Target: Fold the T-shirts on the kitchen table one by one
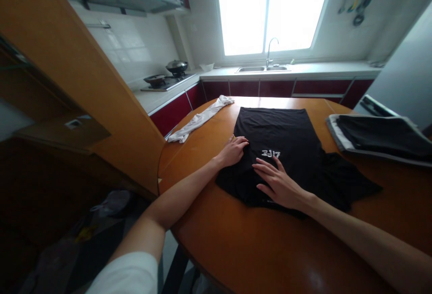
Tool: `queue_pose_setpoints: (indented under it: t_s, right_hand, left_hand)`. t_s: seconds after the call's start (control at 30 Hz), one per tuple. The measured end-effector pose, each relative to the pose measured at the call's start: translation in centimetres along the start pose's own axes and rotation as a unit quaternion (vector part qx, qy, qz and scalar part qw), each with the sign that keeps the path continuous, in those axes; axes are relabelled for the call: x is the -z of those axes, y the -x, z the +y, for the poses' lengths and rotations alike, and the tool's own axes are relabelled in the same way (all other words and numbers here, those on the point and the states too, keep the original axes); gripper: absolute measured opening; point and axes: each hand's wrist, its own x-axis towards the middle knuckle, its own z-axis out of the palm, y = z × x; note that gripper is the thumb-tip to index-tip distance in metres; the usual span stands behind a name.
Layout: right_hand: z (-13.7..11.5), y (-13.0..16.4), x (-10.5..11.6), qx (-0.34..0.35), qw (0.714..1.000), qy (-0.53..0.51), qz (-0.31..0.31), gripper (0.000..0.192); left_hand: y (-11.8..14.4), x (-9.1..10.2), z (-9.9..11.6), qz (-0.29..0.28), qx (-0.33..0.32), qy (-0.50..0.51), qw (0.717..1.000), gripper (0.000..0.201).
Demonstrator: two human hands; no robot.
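Nearest the camera, a white sleeve covers the upper left arm at the bottom edge of the view. The round wooden tabletop extends forward from it.

Left to right on the tabletop:

1. A white cloth lies stretched out near the far left rim, well apart from both hands.
2. The left hand rests on the left edge of the black T-shirt. Its fingers are curled onto the fabric edge; whether they pinch it cannot be told.
3. The black T-shirt lies flat at the centre of the tabletop, with white lettering on its near part. One sleeve spreads toward the right.
4. The right hand lies palm down on the shirt just below the lettering, fingers released and spread flat, grasping nothing.
5. A stack of folded dark clothes sits near the right rim, apart from the shirt.

Behind the tabletop: a stove with pans, a sink under a bright window.
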Motion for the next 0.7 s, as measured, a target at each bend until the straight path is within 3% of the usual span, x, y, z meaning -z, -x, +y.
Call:
queue_pose_setpoints:
  t_s: [0.27,0.4,0.57,0.7]
  right_hand:
    - [0.3,0.0,-0.1,0.028,0.999,-0.026,-0.009,0.038]
    - [0.4,0.1,-0.4,0.024,0.999,-0.039,-0.022,0.037]
    - [0.4,0.1,-0.6,0.028,0.998,-0.041,-0.031,0.043]
    - [0.6,0.2,-0.7,0.021,0.998,-0.054,-0.039,0.046]
  left_hand:
    - [0.0,-0.6,-0.3,-0.083,0.02,0.062,0.994,0.048]
    - [0.0,-0.8,-0.6,-0.032,0.044,0.039,0.998,0.054]
    - [-0.2,-0.8,-1.2,-0.08,0.134,0.036,0.987,0.061]
    - [-0.3,-0.6,-2.1,-0.022,0.148,0.053,0.987,0.056]
